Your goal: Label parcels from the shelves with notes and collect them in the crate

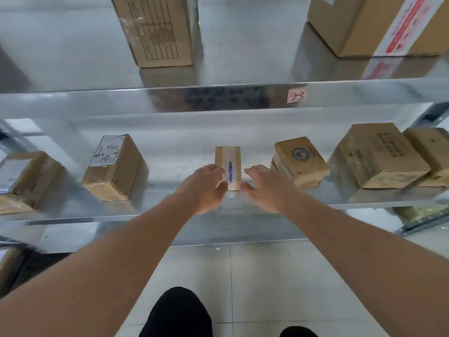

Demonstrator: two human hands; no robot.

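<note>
A small, narrow cardboard parcel with clear tape and a blue printed strip lies on the middle metal shelf. My left hand is at its left side, fingers relaxed and touching its near left edge. My right hand is just right of the parcel with fingers spread, its thumb close to the near right corner. Neither hand grips the parcel. No notes or crate are in view.
Other cardboard parcels stand on the same shelf: two at the left, one close on the right, bigger ones further right. The upper shelf holds two boxes and a "23" tag. Tiled floor below.
</note>
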